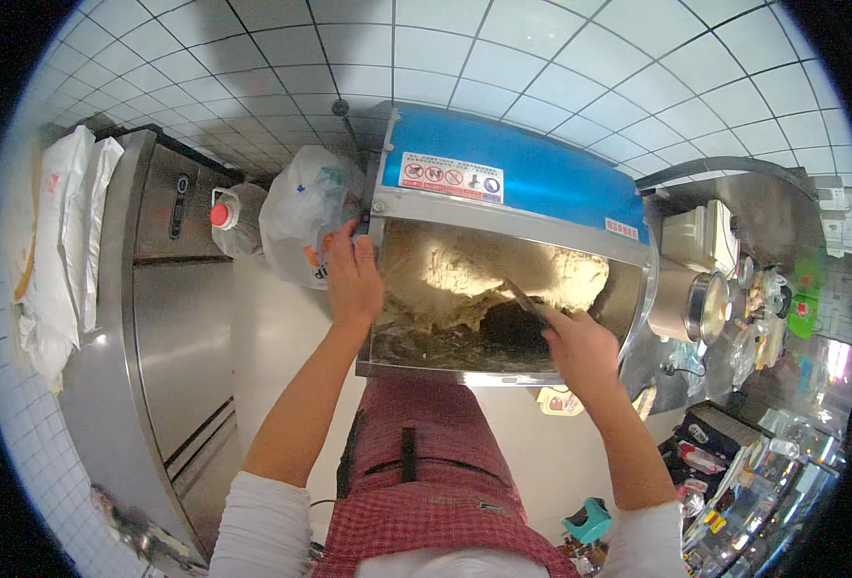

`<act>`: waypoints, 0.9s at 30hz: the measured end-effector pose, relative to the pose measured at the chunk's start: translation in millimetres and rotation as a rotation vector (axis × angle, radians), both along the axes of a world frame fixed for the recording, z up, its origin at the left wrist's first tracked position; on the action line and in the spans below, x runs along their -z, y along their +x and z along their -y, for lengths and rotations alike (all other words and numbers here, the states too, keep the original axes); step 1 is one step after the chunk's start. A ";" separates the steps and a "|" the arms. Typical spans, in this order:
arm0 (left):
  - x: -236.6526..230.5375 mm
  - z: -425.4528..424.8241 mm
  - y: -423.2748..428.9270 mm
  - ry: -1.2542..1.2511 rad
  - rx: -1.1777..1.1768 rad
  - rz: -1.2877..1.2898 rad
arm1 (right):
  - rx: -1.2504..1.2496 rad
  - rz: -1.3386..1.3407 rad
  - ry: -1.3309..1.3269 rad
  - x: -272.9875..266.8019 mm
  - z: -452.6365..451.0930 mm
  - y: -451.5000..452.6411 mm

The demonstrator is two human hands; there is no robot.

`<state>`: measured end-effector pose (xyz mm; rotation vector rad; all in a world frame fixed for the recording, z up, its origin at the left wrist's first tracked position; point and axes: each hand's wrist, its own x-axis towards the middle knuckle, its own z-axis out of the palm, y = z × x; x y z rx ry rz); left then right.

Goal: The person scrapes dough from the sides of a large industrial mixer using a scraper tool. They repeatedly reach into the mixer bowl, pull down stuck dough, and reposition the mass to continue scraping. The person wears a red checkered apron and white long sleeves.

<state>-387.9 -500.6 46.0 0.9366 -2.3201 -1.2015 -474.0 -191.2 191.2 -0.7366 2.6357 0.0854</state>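
Note:
Before me stands a dough mixer with a blue top cover (512,170) and a steel trough (440,354). Pale dough (462,296) clings inside it, brightly lit along the far wall. A dark patch, perhaps shadow, covers the middle of the trough. My right hand (585,354) grips a flat-bladed tool (521,296), a knife or scraper, its tip pointing into the trough at the dough. At the mixer's left end, my left hand (356,278) reaches forward with fingers extended and holds nothing; whether its fingertips touch the side is unclear.
A translucent plastic bag (303,217) and a red-capped jug (238,217) stand left of the mixer. Farther left is a steel cabinet (187,347) with white sacks (64,246) on top. To the right, a counter bears a lidded pot (686,307) and white containers (697,235).

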 end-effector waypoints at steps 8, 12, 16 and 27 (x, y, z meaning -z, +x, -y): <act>3.4 0.3 0.2 -0.041 -0.034 0.006 | 0.194 -0.217 0.091 80.3 -14.9 -47.0; -0.5 0.2 1.2 -0.019 -0.045 0.023 | 0.068 -0.222 -0.044 84.9 -34.1 -41.3; -3.1 -3.5 0.2 0.000 -0.097 0.032 | 0.137 -0.153 0.022 38.2 -71.6 -5.5; -1.0 -2.4 1.2 -0.078 -0.098 -0.005 | -0.126 -0.098 0.092 89.9 -24.2 -64.4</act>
